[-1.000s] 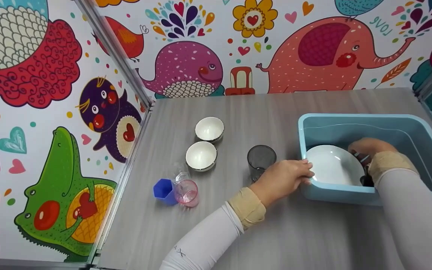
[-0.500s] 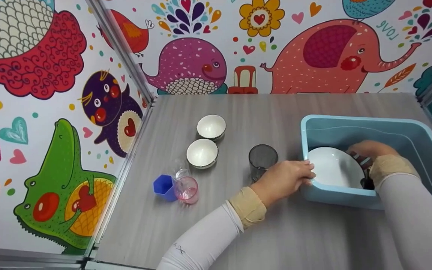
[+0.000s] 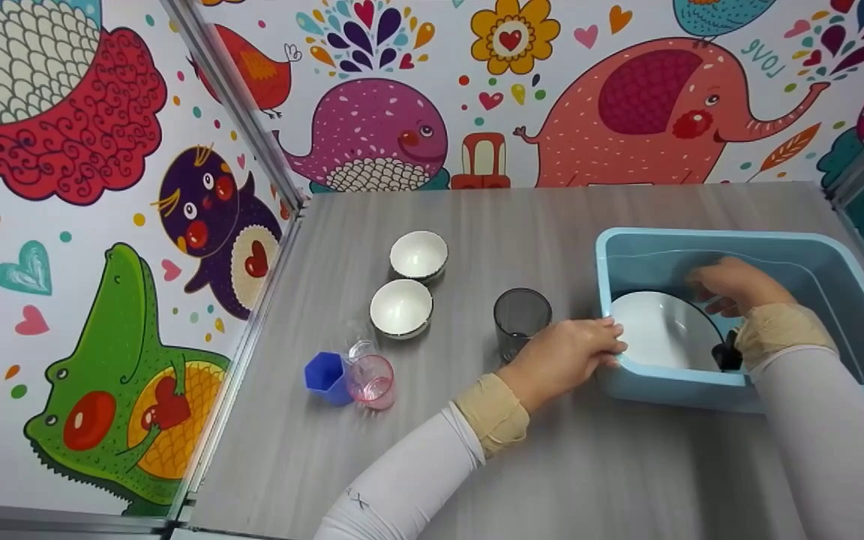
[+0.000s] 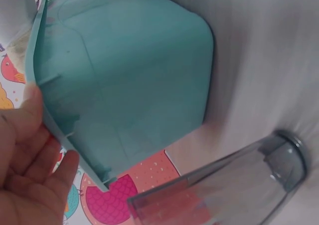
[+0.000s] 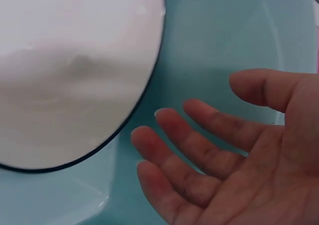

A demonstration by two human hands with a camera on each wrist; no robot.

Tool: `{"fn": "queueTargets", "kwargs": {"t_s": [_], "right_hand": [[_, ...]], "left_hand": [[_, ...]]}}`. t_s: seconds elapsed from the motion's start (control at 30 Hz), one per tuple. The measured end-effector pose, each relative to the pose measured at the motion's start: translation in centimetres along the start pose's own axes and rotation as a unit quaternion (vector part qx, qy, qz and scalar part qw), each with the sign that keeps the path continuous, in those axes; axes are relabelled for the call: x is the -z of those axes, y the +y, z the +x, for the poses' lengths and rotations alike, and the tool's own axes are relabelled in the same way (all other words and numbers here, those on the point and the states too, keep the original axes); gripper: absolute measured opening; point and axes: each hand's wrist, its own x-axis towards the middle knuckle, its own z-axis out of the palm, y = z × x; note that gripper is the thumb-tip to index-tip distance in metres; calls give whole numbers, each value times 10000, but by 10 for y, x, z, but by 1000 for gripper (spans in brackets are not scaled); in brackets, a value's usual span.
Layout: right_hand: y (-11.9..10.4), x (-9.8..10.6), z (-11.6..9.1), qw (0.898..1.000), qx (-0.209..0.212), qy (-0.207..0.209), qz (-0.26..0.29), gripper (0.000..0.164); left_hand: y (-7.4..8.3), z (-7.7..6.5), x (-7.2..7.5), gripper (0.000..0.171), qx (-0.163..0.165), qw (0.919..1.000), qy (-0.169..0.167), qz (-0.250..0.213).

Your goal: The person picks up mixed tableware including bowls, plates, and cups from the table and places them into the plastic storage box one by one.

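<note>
A light blue plastic basin (image 3: 784, 244) stands on the right of the table. My left hand (image 3: 571, 349) holds its rim at the front left corner, thumb on one side and fingers on the other, as the left wrist view shows. Inside, a white plate (image 3: 661, 330) with a dark edge (image 5: 139, 103) lies at the left end. My right hand (image 3: 739, 285) is in the basin beside the plate. In the right wrist view its fingers (image 5: 194, 145) are loosely spread, pointing toward the plate's edge, with nothing in them.
A dark see-through glass (image 3: 522, 315) stands just left of the basin, behind my left hand. Further left are two white bowls (image 3: 418, 255), a blue hexagonal cup (image 3: 327, 377), a pink clear cup (image 3: 373, 381) and a colourless clear one (image 3: 361, 346). Printed panels edge the table.
My right hand has drawn back slightly from the plate's right edge, and its fingers have loosened. A dark, light-banded thing seen by those fingers no longer shows there. My left hand stays on the rim.
</note>
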Motion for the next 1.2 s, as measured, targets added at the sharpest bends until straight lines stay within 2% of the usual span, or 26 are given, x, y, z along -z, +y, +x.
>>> {"fn": "queueTargets", "kwargs": {"t_s": [0.17, 0.37, 0.83, 1.03, 1.2], "right_hand": [[-11, 0, -8, 9997, 240, 27, 26, 54], [-25, -1, -14, 9986, 402, 322, 111, 44], [-46, -5, -39, 9957, 704, 571, 174, 61], [-55, -11, -51, 9931, 959, 675, 93, 65], [-62, -18, -62, 9915, 1103, 684, 88, 63]], "left_hand": [[-1, -2, -1, 28, 5, 10000, 19, -46], [-2, -3, 1, 29, 37, 9999, 95, 84], [2, 0, 6, 32, 149, 9994, -172, 267], [2, -2, 2, 31, 97, 9994, -118, 315], [3, -3, 2, 31, 91, 9995, -108, 290]]}}
